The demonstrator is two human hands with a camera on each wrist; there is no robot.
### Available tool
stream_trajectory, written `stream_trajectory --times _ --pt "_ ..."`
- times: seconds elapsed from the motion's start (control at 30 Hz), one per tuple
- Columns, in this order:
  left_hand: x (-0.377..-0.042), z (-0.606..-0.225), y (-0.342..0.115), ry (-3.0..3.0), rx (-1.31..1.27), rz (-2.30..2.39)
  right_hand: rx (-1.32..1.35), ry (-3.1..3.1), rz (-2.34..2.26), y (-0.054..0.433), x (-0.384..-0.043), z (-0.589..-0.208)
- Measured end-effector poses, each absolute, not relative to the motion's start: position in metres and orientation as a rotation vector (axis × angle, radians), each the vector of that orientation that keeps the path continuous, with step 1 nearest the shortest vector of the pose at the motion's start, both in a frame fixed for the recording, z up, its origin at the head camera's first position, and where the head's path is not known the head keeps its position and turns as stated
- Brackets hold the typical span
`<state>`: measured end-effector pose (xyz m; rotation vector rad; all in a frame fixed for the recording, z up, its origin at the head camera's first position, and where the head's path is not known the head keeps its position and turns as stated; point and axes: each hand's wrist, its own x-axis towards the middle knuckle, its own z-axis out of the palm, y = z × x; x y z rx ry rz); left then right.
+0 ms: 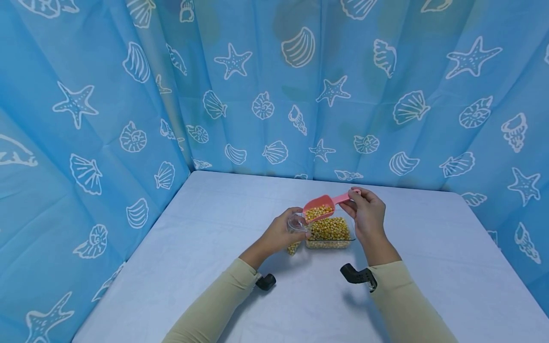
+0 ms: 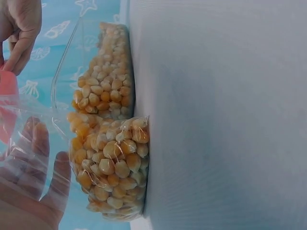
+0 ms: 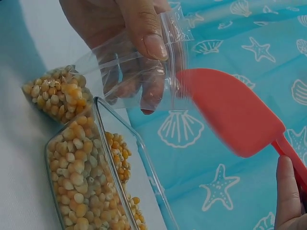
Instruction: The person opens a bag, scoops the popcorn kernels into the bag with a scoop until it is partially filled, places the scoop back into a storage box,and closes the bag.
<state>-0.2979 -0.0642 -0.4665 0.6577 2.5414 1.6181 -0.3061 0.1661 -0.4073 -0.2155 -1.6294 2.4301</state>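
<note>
My right hand (image 1: 364, 209) grips the handle of a pink scoop (image 1: 319, 208), whose bowl carries corn kernels. The scoop's front edge is at the mouth of a clear zip bag (image 3: 144, 76). My left hand (image 1: 280, 233) holds that bag near its top, thumb on one side and fingers behind the plastic. In the left wrist view the bag's lower part is full of corn kernels (image 2: 112, 167) and stands on the table. Right beside it is a glass container (image 1: 330, 244) with more corn kernels (image 1: 330, 228), below the scoop.
A white cloth covers the table (image 1: 206, 228). Blue curtains (image 1: 274, 119) with white shell and starfish prints hang behind it and along its left side. A black wrist mount (image 1: 358, 275) sticks out from the right sleeve, and another (image 1: 267, 282) from the left.
</note>
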Motion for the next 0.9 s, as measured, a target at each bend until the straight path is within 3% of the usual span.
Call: stream_trajectory --times 0.9 --pt "-0.2967 -0.4648 -0.0639 2.537 0.642 1.611 -0.191 -1.754 2.285 0.1653 -0.3021 -0.4035"
